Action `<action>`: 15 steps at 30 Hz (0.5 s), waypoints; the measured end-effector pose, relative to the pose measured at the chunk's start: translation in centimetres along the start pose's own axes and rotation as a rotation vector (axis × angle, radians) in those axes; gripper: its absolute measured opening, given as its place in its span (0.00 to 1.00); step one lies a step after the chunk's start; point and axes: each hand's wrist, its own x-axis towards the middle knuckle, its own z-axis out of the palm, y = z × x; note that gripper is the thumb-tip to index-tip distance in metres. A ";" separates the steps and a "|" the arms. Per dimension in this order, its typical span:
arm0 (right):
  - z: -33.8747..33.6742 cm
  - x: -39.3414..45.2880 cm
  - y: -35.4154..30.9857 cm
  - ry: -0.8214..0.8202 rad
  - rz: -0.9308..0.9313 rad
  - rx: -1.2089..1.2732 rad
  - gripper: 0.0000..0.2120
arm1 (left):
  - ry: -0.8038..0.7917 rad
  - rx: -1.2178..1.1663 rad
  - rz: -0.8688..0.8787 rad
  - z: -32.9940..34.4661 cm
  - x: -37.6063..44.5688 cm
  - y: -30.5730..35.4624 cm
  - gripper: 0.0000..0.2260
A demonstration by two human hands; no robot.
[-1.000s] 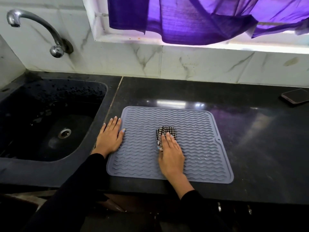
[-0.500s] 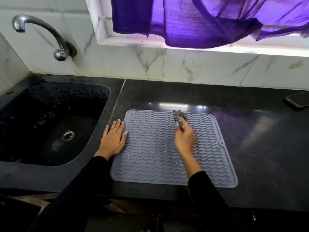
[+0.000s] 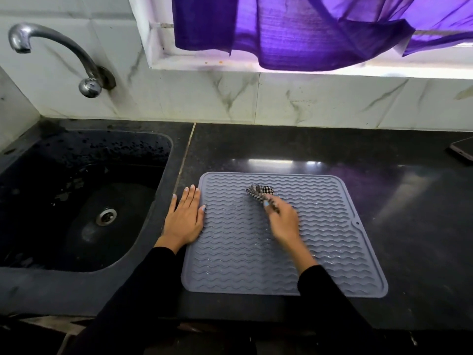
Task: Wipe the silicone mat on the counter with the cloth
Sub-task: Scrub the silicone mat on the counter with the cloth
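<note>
A grey silicone mat (image 3: 332, 239) with wavy ridges lies flat on the black counter (image 3: 409, 201), and wet streaks show on its right part. A small black-and-white checked cloth (image 3: 259, 192) sits on the mat's upper middle. My right hand (image 3: 282, 221) grips the cloth's near end, blurred with motion. My left hand (image 3: 184, 217) lies flat with straight fingers on the counter at the mat's left edge, its thumb touching the mat.
A black sink (image 3: 76, 201) with a metal drain (image 3: 106, 216) is set into the counter on the left, under a chrome tap (image 3: 58, 47). A dark phone (image 3: 462, 151) lies at the far right. Purple curtain (image 3: 307, 29) hangs over the tiled back wall.
My right hand carried the cloth from the mat's middle up to its far edge, then back toward me and slightly left. My left hand stayed at the mat's left edge.
</note>
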 end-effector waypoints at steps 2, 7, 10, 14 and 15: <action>-1.6 1.9 -0.4 -0.027 0.316 0.553 0.12 | 0.013 -0.015 -0.010 -0.2 0.2 0.0 0.38; -1.5 3.3 -2.9 0.136 0.131 0.186 0.15 | 0.004 -0.058 -0.019 -1.1 2.5 1.2 0.32; 1.3 2.5 -3.2 0.012 -0.154 -0.311 0.18 | -0.017 -0.068 -0.057 -1.2 4.0 1.5 0.29; 4.3 1.9 -0.3 -0.060 -0.368 -0.693 0.24 | -0.020 -0.060 -0.093 -0.3 4.0 1.7 0.30; 4.3 2.0 -0.1 -0.053 -0.367 -0.707 0.24 | -0.002 -0.048 -0.091 -0.1 3.9 1.7 0.31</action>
